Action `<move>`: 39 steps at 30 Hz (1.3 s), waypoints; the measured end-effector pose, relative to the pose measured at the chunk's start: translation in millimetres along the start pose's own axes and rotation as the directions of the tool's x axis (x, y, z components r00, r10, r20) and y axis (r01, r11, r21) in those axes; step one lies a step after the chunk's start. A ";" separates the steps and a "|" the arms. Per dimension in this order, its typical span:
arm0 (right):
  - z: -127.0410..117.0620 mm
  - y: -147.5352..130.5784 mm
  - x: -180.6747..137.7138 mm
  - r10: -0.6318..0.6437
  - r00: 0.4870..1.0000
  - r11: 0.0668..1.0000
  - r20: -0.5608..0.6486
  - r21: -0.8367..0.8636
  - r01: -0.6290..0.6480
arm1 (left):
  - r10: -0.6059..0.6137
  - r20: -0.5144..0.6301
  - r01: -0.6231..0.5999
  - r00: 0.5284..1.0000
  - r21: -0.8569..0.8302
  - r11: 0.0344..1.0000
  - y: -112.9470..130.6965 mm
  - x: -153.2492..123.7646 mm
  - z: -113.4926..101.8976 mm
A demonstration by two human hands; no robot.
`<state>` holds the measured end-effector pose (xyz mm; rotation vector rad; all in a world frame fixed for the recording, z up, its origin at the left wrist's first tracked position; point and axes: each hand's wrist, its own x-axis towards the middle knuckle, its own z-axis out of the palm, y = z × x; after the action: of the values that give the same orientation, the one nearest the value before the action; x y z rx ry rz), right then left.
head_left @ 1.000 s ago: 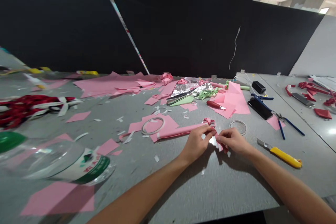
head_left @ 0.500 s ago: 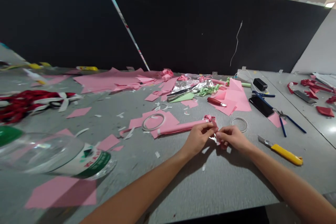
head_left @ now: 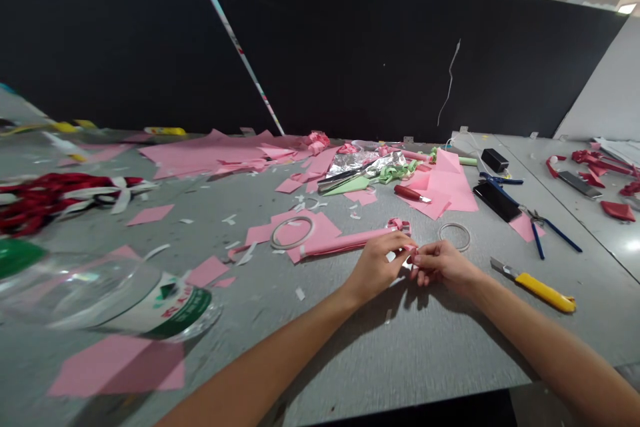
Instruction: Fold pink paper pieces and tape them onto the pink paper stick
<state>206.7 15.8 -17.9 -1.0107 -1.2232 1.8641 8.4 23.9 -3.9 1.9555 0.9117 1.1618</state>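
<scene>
My left hand (head_left: 381, 260) and my right hand (head_left: 443, 263) meet above the grey table, fingertips almost touching. Both are closed in a pinch on a small piece of pink paper (head_left: 411, 249), mostly covered by the fingers. The lower fingers of my right hand hang loosely curled. Just behind my left hand lies a long folded pink paper strip (head_left: 345, 241), with a small pink paper loop (head_left: 399, 223) past its far end. A thin ring of tape (head_left: 469, 240) rests behind my right hand.
Another tape ring (head_left: 274, 238) lies on pink sheets. To the right are a yellow utility knife (head_left: 545, 292), blade out, blue-handled pliers (head_left: 559, 232) and a phone (head_left: 496, 201). A red-handled knife (head_left: 408, 193) lies farther back. A plastic bottle (head_left: 135, 300) lies at left.
The fingers of both hands have shifted around the pink paper, and less of it shows. The lower fingers of my right hand have loosened slightly. Objects on the table stay put.
</scene>
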 end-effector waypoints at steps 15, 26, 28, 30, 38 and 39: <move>0.6 1.6 0.7 -0.015 0.999 1.000 -0.049 0.017 0.016 | -0.037 0.077 0.036 0.996 0.021 0.999 -5.6 1.6 0.9; 0.5 -6.6 -1.9 -0.375 0.914 0.854 -0.156 -0.442 0.275 | -0.398 -0.023 0.361 0.917 -0.378 0.853 -9.9 6.7 0.5; 2.3 -8.1 -5.3 -0.466 0.880 0.766 -0.094 -0.541 0.348 | -0.417 -0.015 0.370 0.909 -0.436 0.821 -9.2 6.1 1.7; 3.4 -9.6 -7.6 -0.532 0.847 0.680 0.001 -0.595 0.428 | -0.436 0.012 0.388 0.900 -0.482 0.786 -9.2 5.4 2.5; 1.2 -4.8 -3.1 -0.641 0.762 0.539 0.091 -0.654 0.531 | -0.501 0.150 0.488 0.852 -0.573 0.658 -15.4 2.1 6.0; 1.3 -4.5 -2.6 -0.639 0.764 0.548 0.084 -0.648 0.529 | -0.509 0.159 0.496 0.846 -0.583 0.643 -15.9 2.0 5.9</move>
<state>207.4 14.5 -12.8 -0.8849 -1.8761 0.8016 11.0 32.7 -18.4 1.0637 0.8726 0.9688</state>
